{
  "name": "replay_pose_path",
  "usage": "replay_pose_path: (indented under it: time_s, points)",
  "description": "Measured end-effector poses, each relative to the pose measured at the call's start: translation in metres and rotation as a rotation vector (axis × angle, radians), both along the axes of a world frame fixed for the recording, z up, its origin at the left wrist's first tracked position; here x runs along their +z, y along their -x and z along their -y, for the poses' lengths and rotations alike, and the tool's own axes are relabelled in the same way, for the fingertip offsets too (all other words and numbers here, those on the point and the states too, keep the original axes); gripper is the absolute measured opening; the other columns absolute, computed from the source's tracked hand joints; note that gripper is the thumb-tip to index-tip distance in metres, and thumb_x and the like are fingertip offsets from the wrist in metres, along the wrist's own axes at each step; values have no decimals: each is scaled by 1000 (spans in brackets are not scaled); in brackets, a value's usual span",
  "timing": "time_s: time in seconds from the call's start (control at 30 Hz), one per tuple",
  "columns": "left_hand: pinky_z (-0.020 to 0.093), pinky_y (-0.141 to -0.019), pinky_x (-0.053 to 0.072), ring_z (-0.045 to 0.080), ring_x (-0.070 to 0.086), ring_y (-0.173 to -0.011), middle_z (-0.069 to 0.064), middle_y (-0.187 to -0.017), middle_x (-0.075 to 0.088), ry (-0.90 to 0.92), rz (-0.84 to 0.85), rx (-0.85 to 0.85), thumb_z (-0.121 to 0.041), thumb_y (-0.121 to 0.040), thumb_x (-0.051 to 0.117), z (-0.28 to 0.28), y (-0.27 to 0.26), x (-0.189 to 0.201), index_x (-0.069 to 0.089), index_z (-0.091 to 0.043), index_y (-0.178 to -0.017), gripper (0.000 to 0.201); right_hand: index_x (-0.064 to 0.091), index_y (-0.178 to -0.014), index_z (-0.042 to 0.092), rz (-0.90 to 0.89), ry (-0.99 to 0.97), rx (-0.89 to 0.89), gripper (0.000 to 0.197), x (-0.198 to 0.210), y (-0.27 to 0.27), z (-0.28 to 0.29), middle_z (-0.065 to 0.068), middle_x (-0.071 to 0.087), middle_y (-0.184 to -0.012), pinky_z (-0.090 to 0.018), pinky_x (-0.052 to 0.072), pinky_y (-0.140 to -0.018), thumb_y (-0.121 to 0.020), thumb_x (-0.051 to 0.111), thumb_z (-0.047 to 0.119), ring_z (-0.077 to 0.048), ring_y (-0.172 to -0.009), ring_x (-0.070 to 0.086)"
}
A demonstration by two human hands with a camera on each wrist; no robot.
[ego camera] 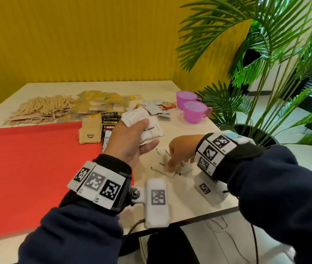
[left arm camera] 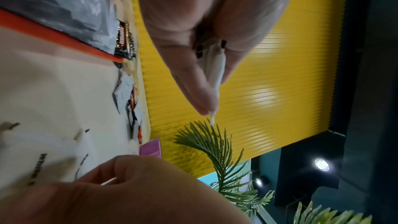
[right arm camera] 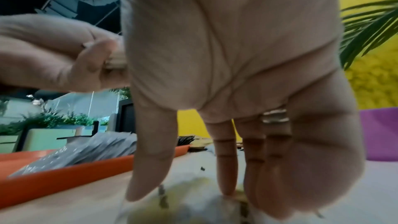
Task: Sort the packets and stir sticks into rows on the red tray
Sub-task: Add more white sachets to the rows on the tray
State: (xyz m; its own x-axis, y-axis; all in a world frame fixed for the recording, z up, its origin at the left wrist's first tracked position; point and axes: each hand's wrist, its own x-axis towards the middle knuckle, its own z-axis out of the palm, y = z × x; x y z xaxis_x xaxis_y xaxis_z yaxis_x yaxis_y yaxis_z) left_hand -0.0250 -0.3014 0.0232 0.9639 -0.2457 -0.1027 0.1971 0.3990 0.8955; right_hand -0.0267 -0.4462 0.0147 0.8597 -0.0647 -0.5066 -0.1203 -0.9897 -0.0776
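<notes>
My left hand [ego camera: 140, 130] is raised over the red tray's [ego camera: 27, 168] right edge and grips a stack of white sugar packets [ego camera: 147, 128]; the left wrist view shows the stack [left arm camera: 215, 67] edge-on between thumb and fingers. My right hand [ego camera: 172, 164] reaches down to a few white sugar packets [ego camera: 162, 165] lying on the table right of the tray. Its fairly straight fingertips [right arm camera: 226, 185] touch the top packet [right arm camera: 183, 207]. Brown sugar packets [ego camera: 90, 132] and black coffee packets [ego camera: 109, 122] sit at the tray's far right corner. Stir sticks [ego camera: 40, 109] are heaped behind the tray.
Yellow-and-grey packets [ego camera: 98, 103] and small silver and red packets [ego camera: 157, 109] lie at the back of the table. Two purple cups [ego camera: 195, 111] stand at the far right edge, next to a potted palm [ego camera: 265, 73]. A yellow wall runs behind.
</notes>
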Motion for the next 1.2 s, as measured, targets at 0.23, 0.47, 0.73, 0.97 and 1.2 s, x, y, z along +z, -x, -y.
replay_pose_path:
  time_s: [0.23,0.47,0.73,0.97,1.2]
  points:
    - [16,-53,54,17,64,-75,11,-106,63,76,15,13,-1,-88,58,-2,-3,2,53,-7,-124,37,50,-69,12,49,82,81,33,-10,-5,-13,3,49,-65,-25,38,-58,-79,71,35,-15,-63,49]
    - [14,-57,53,27,66,-84,10,-81,67,84,32,-69,11,-83,57,-5,-7,-6,52,2,-125,42,57,-107,15,164,-102,114,37,0,-5,-12,3,51,-92,-25,40,-70,-75,75,18,-17,-87,48]
    - [11,-52,50,20,64,-77,9,-85,64,70,-6,-57,3,-82,63,-7,-10,-11,55,1,-119,38,59,-74,18,532,-563,-44,16,65,0,21,3,62,-76,-16,48,-59,-84,64,6,-8,-68,56]
    - [11,-46,47,25,57,-84,7,-92,66,119,0,-96,-16,-56,73,-3,-5,-4,56,-7,-119,66,54,-75,12,500,-1018,-47,19,75,4,12,0,58,-62,-15,50,-51,-86,57,-3,-6,-52,57]
    - [15,-52,52,15,65,-71,8,-83,65,28,54,-91,6,-82,60,-4,-3,-8,60,-7,-113,34,50,-71,16,536,-827,-95,21,48,-4,-7,0,56,-65,-17,50,-52,-86,65,16,-6,-55,57]
